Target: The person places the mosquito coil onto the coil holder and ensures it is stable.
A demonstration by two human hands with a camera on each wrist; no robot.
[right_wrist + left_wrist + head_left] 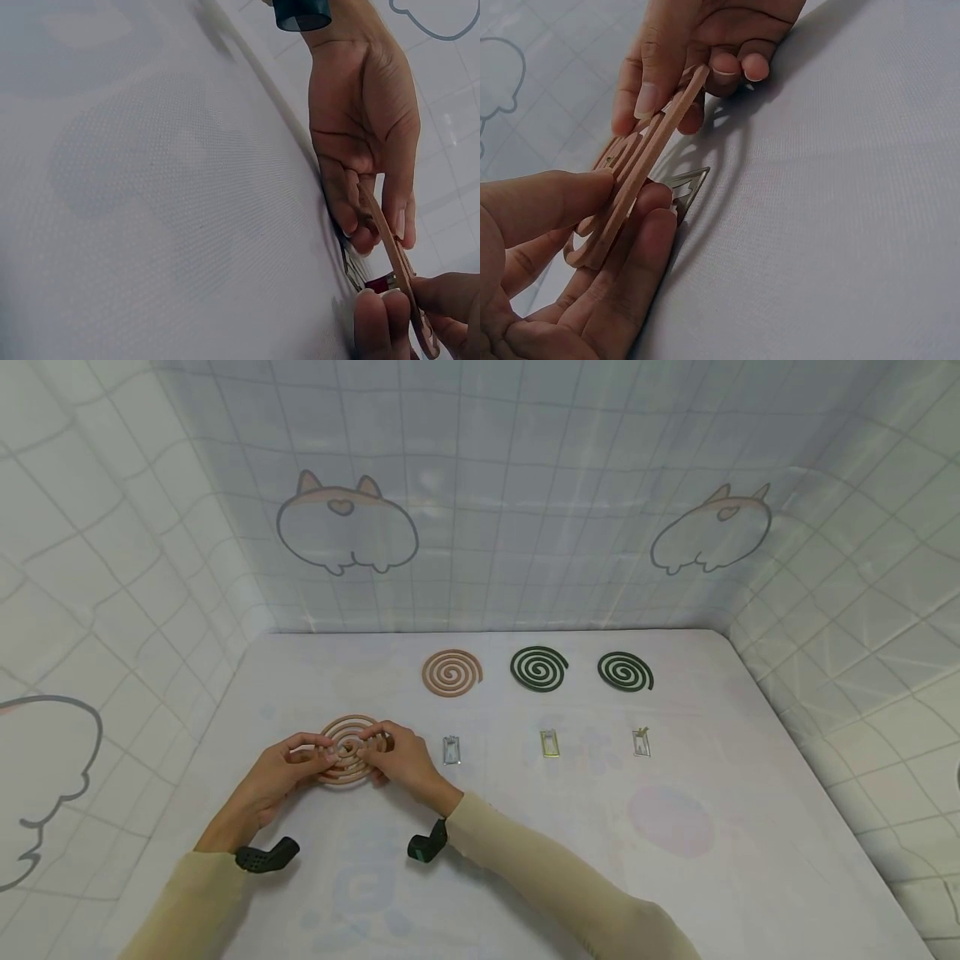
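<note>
A brown mosquito coil (347,720) is held between both hands at the left of the table. My left hand (288,768) pinches its near left side, thumb on the upper face and fingers underneath, as the left wrist view shows. From the opposite side my right hand (405,760) grips it with the thumb on top. The coil (649,161) is tilted in the left wrist view. Beneath it is a metal stand (695,180), close to the left fingertips. A small dark red piece (381,284) shows between coil and stand in the right wrist view.
Along the back lie another brown coil (452,673) and two dark green coils (539,669). In front of them is a row of small metal stands: one silver (452,750), one yellow (550,743), another silver (641,742). Patterned cloth walls (480,510) enclose the table (525,860).
</note>
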